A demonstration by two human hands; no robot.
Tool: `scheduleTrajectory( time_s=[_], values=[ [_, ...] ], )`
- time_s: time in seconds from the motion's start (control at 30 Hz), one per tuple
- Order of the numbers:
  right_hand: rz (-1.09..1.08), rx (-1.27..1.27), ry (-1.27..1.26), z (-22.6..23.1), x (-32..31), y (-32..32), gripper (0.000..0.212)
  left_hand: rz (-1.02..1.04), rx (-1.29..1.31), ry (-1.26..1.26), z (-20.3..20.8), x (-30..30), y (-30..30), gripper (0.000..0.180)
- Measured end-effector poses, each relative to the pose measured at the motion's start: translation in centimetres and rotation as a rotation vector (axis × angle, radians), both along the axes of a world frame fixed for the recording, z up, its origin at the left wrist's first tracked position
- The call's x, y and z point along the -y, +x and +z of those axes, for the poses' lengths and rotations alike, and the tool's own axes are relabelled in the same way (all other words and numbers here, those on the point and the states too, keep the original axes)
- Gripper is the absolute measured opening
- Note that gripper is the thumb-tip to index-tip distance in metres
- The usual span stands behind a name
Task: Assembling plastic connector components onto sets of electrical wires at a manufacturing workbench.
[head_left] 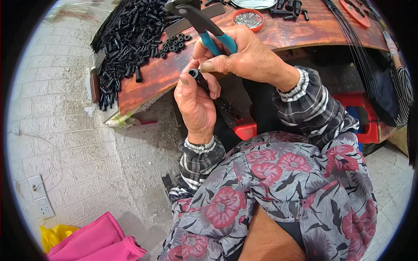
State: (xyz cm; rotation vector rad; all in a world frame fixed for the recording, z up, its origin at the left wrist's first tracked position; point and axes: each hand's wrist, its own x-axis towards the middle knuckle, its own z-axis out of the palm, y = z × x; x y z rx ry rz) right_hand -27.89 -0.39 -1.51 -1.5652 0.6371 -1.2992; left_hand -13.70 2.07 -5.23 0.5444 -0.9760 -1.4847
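Observation:
My left hand (196,106) is closed round a short, hollow black tube (199,79), its open mouth facing up. Over it, my right hand (254,56) grips pliers with teal handles (210,43), their dark metal jaws pointing up and away from the tube. The thumb and fingertips of that hand meet just beside the tube's mouth; whether a small part is pinched there is too small to make out. Both hands are above the near edge of a reddish-brown wooden table (150,85).
A large heap of black plastic tubes (130,39) covers the table's left end, with small black rings (175,45) beside it. Behind the pliers stands a red dish (261,26) of tiny metal pieces. Long black rods (348,37) hang over the right edge, near another person's hand (391,45).

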Motion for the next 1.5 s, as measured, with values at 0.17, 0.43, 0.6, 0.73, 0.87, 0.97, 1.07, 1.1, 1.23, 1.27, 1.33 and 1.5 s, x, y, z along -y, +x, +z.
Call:
scheduleTrajectory(
  time_s=[0.17, 0.43, 0.6, 0.73, 0.87, 0.97, 1.07, 1.1, 1.23, 1.27, 1.33, 1.5],
  values=[
    [-0.011, -0.005, 0.039, -0.4, 0.1, 0.2, 0.014, 0.021, -0.007, 0.002, -0.1, 0.1, 0.0, 0.054],
    [-0.038, -0.003, -0.110, -1.0, 0.5, 0.2, 0.015, 0.037, -0.016, 0.034, -0.2, 0.1, 0.0, 0.052],
    [-0.065, -0.048, -0.091, -0.6, 0.3, 0.1, 0.016, 0.020, -0.017, 0.020, -0.2, 0.1, 0.1, 0.050],
    [-0.073, -0.053, -0.122, -0.7, 0.4, 0.2, 0.015, 0.011, -0.016, -0.005, -0.3, 0.1, 0.1, 0.049],
    [-0.092, -0.113, -0.165, -0.6, 0.5, 0.1, 0.015, 0.026, -0.014, 0.046, -0.3, 0.1, 0.1, 0.049],
    [-0.048, -0.045, -0.076, -0.2, 0.3, 0.3, 0.015, 0.024, -0.014, 0.043, -0.3, 0.1, 0.2, 0.049],
    [-0.019, -0.135, -0.050, 0.5, 0.3, 0.0, 0.017, -0.001, -0.014, 0.026, -0.4, 0.1, 0.2, 0.051],
    [-0.046, -0.237, -0.155, 0.6, 0.5, -0.1, 0.018, 0.012, -0.009, 0.038, -0.4, 0.0, 0.1, 0.052],
    [-0.079, -0.412, -0.268, 1.7, 0.1, -0.2, 0.020, 0.020, -0.001, 0.038, -0.2, 0.0, 0.0, 0.053],
    [-0.082, -0.414, -0.268, 1.9, 0.1, -0.4, 0.020, 0.017, -0.003, 0.037, -0.1, 0.0, -0.2, 0.053],
    [-0.086, -0.410, -0.253, 1.9, 0.1, -0.4, 0.020, 0.039, -0.002, 0.048, 0.0, 0.0, -0.4, 0.053],
    [-0.024, -0.289, -0.216, 1.1, 0.7, -0.4, 0.020, 0.011, -0.025, 0.022, -0.4, 0.0, 0.0, 0.052]
  ],
)
